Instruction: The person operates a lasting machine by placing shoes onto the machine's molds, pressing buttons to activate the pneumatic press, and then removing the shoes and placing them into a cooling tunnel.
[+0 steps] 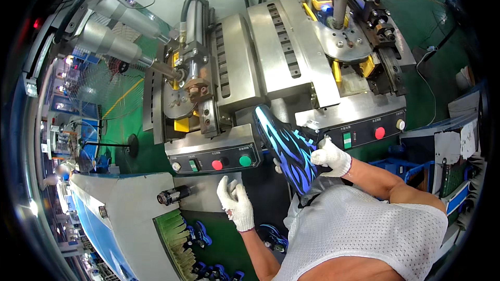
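My right hand (332, 158), in a white knit glove, grips a black sneaker (285, 145) with a blue and purple flame pattern. The sneaker hangs at a tilt in front of the machine, one end up by its metal plates and the other down by my chest. A bit of white shows at its far side; I cannot tell what it is. Off to the left, my left hand (235, 203), gloved the same way, holds nothing, its fingers apart and partly curled. It is near the grey ledge (208, 192) below the machine's left control panel (216, 160).
Ahead stands a two-station metal machine (234, 57) with cylinders, hoses and yellow pads. Its right control panel (359, 134) has coloured buttons. A dark cylindrical object (174, 194) lies on the ledge. Several patterned shoes (202, 234) sit at lower left, beside a green brush strip (174, 244).
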### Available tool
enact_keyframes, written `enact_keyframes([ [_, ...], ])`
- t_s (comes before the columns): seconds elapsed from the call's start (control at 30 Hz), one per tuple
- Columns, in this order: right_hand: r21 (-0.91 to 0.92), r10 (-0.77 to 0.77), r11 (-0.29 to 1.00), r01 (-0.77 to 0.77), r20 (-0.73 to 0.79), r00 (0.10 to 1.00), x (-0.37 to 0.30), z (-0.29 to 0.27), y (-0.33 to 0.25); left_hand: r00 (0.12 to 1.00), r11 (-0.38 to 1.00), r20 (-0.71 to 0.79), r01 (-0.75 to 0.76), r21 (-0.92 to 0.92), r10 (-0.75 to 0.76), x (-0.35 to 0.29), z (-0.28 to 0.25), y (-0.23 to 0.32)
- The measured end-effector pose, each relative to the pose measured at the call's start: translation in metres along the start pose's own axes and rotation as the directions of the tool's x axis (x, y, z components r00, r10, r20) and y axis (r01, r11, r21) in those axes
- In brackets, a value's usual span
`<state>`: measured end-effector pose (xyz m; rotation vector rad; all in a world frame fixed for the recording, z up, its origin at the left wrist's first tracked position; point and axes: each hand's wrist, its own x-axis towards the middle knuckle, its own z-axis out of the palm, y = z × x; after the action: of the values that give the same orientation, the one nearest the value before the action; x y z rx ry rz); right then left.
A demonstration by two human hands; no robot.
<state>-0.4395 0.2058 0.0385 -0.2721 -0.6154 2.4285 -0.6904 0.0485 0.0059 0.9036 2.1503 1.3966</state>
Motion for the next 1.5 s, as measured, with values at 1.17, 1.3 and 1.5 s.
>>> enact_keyframes([
  [1.17,-0.599,-0.113,0.791,-0.124,-0.343,0.932,0.012,-0.008,-0.003,0.803,0.697,0.392,-0.589,0.409,0.448,0.418,0.113,0.003],
  [1.3,-0.546,-0.13,0.832,-0.095,-0.358,0.924,0.011,-0.003,0.0,0.808,0.558,0.356,-0.585,0.589,0.47,0.475,0.124,-0.038],
  [1.5,-0.368,-0.114,0.926,-0.089,-0.495,0.861,0.03,0.007,-0.004,0.889,0.642,0.268,-0.454,0.618,0.371,0.444,0.107,0.029],
])
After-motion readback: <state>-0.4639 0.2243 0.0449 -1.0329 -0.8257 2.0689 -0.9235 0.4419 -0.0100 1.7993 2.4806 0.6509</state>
